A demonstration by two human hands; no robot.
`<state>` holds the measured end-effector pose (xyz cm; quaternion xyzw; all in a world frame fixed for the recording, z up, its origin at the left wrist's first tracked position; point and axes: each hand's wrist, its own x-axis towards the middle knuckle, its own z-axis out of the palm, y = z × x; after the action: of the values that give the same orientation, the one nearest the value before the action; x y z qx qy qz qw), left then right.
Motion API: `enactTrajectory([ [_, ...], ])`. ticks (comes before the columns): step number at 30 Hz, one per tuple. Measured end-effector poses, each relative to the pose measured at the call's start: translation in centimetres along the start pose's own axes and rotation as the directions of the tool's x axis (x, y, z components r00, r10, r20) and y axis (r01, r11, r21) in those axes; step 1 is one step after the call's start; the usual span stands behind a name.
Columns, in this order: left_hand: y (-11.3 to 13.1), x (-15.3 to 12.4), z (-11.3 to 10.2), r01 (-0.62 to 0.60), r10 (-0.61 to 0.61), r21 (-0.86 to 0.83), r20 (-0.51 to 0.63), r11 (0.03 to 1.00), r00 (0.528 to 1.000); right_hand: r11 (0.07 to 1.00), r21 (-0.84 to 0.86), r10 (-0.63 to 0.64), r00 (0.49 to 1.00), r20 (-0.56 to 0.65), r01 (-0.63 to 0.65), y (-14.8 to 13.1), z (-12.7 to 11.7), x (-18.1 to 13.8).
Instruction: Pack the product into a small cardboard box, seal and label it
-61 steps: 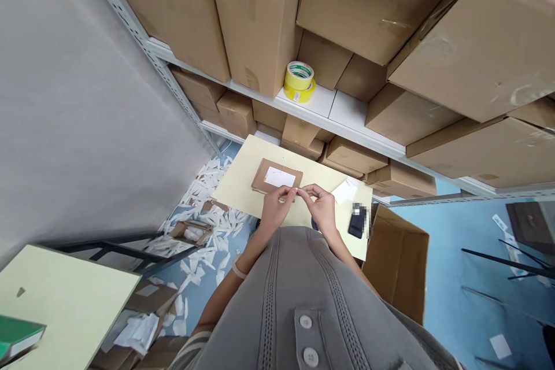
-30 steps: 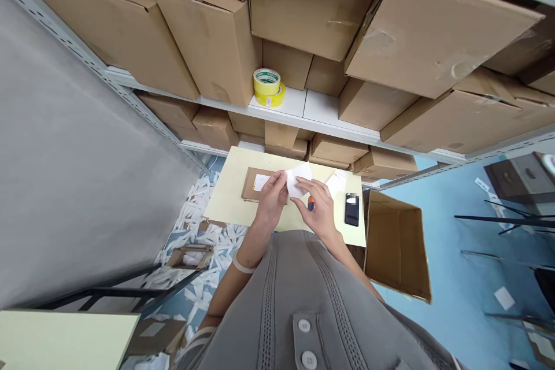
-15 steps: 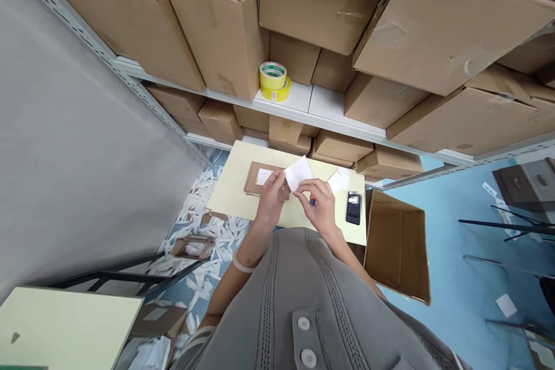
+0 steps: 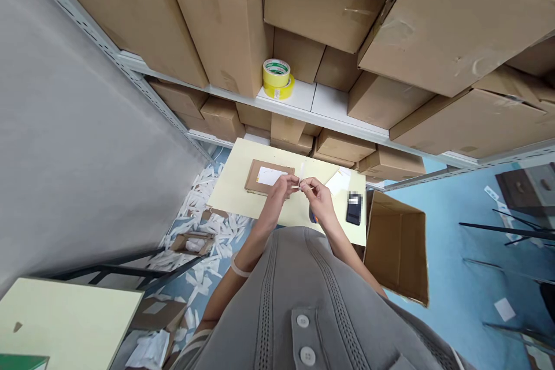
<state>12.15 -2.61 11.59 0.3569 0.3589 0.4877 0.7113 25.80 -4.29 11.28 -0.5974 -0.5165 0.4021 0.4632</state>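
A small white sheet of paper (image 4: 302,169), probably a label, is turned nearly edge-on above the table and shows only as a thin strip. My right hand (image 4: 319,198) pinches its lower end between thumb and fingertips. From the other side, the fingertips of my left hand (image 4: 280,192) meet the same end, closed at its edge. Just left of my hands lies a flat brown cardboard box (image 4: 255,179) with a white label (image 4: 269,176) on top. A small dark blue and orange object (image 4: 313,217) is partly hidden beneath my right hand.
On the pale yellow table (image 4: 234,196), white papers (image 4: 339,180) and a black phone (image 4: 354,213) lie at the right. An open carton (image 4: 396,248) stands beside it. Yellow tape rolls (image 4: 277,80) sit on the shelf (image 4: 332,105) among cartons. Paper scraps (image 4: 217,243) litter the floor.
The white paper has turned from facing me to nearly edge-on. Both hands have shifted and drawn close together at its lower end, uncovering more of the box's label.
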Motion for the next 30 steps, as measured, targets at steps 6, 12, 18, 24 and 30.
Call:
enactTrajectory([
  [6, -0.6, -0.1, 0.1, -0.069, 0.073, 0.148, -0.016, 0.987, 0.997, 1.0, 0.018, 0.02, 1.0, 0.018, -0.02, -0.1, 0.0, 0.3],
  [12, -0.5, -0.1, -1.3, -0.085, 0.101, 0.187, -0.081, 0.979, 0.992, 1.0, -0.015, -0.002, 0.999, 0.053, 0.003, -0.1, 0.1, 1.1],
  [18, 0.3, -1.1, -4.5, -0.114, 0.158, 0.223, -0.19, 0.968, 0.969, 0.999, -0.042, -0.011, 1.0, 0.026, 0.012, -0.2, 0.2, 3.5],
  [24, 1.0, -3.3, -9.1, -0.128, 0.24, 0.309, -0.357, 0.942, 0.903, 0.995, -0.094, -0.021, 0.998, 0.057, 0.026, 0.8, 2.0, 7.3],
  [30, 0.4, -6.2, -15.5, -0.053, 0.21, 0.268, -0.604, 0.962, 0.769, 0.989, -0.144, 0.038, 0.991, 0.129, -0.019, 3.1, 7.4, 10.8],
])
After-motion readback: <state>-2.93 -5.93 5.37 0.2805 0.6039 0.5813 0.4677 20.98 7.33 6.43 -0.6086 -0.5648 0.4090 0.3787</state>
